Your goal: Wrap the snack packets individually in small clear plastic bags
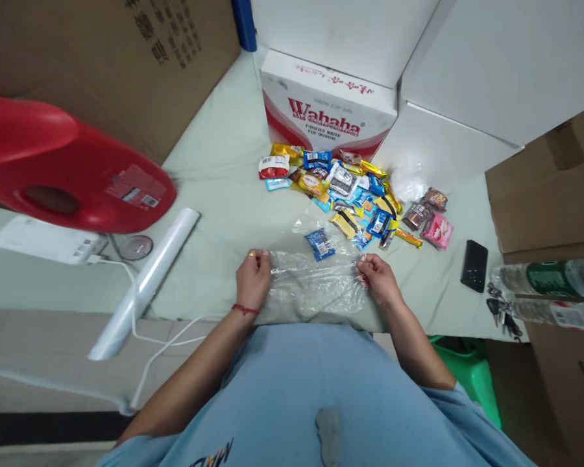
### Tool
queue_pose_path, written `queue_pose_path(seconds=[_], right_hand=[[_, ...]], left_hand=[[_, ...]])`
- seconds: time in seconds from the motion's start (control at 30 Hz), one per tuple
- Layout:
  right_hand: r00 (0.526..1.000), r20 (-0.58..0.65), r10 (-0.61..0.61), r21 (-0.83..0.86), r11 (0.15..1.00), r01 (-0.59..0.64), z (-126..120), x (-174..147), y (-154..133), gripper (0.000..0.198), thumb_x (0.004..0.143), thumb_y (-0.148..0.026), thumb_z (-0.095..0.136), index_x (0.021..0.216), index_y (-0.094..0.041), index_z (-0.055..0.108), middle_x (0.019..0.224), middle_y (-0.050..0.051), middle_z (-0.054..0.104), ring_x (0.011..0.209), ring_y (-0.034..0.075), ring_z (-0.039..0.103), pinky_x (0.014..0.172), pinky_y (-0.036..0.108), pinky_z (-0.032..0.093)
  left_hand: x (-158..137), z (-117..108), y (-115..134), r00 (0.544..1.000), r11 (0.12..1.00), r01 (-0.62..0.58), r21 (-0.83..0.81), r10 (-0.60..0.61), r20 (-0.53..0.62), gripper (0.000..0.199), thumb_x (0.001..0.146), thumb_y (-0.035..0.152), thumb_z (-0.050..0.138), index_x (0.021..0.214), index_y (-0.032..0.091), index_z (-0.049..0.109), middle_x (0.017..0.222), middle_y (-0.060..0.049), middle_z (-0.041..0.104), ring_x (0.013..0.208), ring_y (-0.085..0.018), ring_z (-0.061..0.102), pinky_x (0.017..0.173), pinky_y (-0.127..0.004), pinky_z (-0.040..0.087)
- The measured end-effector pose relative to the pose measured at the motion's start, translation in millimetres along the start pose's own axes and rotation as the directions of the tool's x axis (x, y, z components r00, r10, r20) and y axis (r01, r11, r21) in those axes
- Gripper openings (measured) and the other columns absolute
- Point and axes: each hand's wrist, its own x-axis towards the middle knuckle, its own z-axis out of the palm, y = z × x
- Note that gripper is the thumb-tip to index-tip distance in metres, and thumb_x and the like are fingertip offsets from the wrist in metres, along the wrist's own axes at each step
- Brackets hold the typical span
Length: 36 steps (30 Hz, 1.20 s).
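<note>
The left hand (254, 279) and right hand (376, 277) each pinch one side of the clear bag (316, 292) by the table's (214, 259) front edge, maybe to keep it spread wide. A blue snack (320, 244) shows at its far side; I can't tell if it's inside. More snacks (346, 222) lie farther back, perhaps leaving room.

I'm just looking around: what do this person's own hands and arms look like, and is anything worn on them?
The left hand and right hand are ordinary human hands without gloves. A thin red bracelet circles the left wrist; the right wrist has none. Short, light blue sleeves leave both forearms uncovered.
</note>
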Motion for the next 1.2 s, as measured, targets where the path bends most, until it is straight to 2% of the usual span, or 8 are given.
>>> queue_pose_path(seconds=[0.2,0.37,0.63,0.73,0.83,0.93,1.03,1.2], right_hand=[[0.998,-0.005,-0.068,-0.022,0.997,0.067,2.3,0.0,15.3,0.046,0.066,-0.05,0.084,0.092,-0.023,0.057,0.067,-0.006,0.063,0.049,0.011,0.051,0.043,0.022,0.037],[0.988,0.008,-0.153,-0.1,0.983,0.153,-4.8,-3.3,21.1,0.041,0.074,-0.048,0.079,0.098,-0.024,0.057,0.061,-0.009,0.057,0.048,0.012,0.049,0.045,0.024,0.039],[0.974,-0.057,-0.219,-0.381,0.907,0.181,-48.4,-19.1,29.3,0.044,0.081,-0.054,0.075,0.106,-0.021,0.061,0.068,-0.006,0.057,0.053,0.015,0.051,0.049,0.028,0.044],[0.858,-0.118,-0.501,-0.661,0.684,0.309,-45.8,-24.8,16.6,0.034,0.092,-0.051,0.064,0.107,-0.02,0.067,0.085,0.004,0.067,0.068,0.019,0.059,0.064,0.034,0.053],[0.746,0.154,-0.648,-0.778,0.386,0.495,-33.6,-25.1,2.7,0.032,0.1,-0.043,0.056,0.118,-0.021,0.07,0.115,0.013,0.071,0.099,0.026,0.065,0.085,0.041,0.057],[0.746,0.461,-0.481,-0.768,0.206,0.607,-27.0,-14.9,-8.5,0.029,0.1,-0.035,0.056,0.118,-0.022,0.074,0.126,0.014,0.072,0.118,0.03,0.063,0.099,0.045,0.054],[0.807,0.479,-0.345,-0.797,0.214,0.565,-27.8,10.0,-28.1,0.026,0.1,-0.03,0.053,0.104,-0.022,0.077,0.108,0.01,0.078,0.099,0.028,0.07,0.089,0.041,0.055],[0.79,0.294,-0.538,-0.855,0.221,0.469,-3.2,90.1,-87.8,0.03,0.1,-0.036,0.051,0.105,-0.021,0.077,0.101,0.01,0.077,0.092,0.029,0.07,0.086,0.041,0.054]], left_hand=[[-11.7,5.0,-17.4,0.851,0.829,-0.382,0.409,0.488,-0.194,0.03,0.093,0.032,0.058,0.118,0.016,0.06,0.119,-0.019,0.064,0.124,-0.032,0.057,0.11,-0.054,0.043],[-18.3,8.8,-20.3,0.634,0.442,-0.746,0.499,0.702,0.325,0.037,0.098,0.014,0.047,0.123,0.03,0.069,0.136,-0.008,0.071,0.148,-0.026,0.048,0.128,-0.059,0.012],[-22.2,11.5,-8.8,0.778,0.456,-0.608,0.649,0.505,0.374,0.048,0.109,0.037,0.034,0.153,0.027,0.054,0.166,-0.012,0.046,0.16,-0.031,0.03,0.125,-0.07,-0.012],[-22.3,11.3,-13.1,0.764,0.452,-0.623,0.639,0.524,0.375,0.05,0.108,0.037,0.039,0.156,0.028,0.051,0.17,-0.012,0.038,0.163,-0.03,0.023,0.129,-0.065,-0.006],[-22.2,9.9,-15.5,0.73,0.428,-0.666,0.611,0.543,0.415,0.053,0.106,0.035,0.044,0.159,0.034,0.046,0.171,-0.009,0.037,0.164,-0.029,0.02,0.129,-0.064,-0.009],[-21.7,7.6,-13.2,0.727,0.426,-0.679,0.597,0.498,0.472,0.054,0.108,0.034,0.039,0.162,0.038,0.039,0.168,-0.006,0.042,0.162,-0.029,0.026,0.126,-0.067,-0.016],[-20.3,5.9,-9.7,0.755,0.449,-0.653,0.609,0.441,0.485,0.056,0.109,0.037,0.032,0.165,0.034,0.033,0.17,-0.007,0.039,0.16,-0.031,0.03,0.121,-0.074,-0.021],[-17.9,5.9,-9.4,0.754,0.462,-0.656,0.597,0.425,0.501,0.057,0.109,0.04,0.031,0.165,0.032,0.033,0.173,-0.009,0.032,0.161,-0.032,0.027,0.12,-0.078,-0.018]])
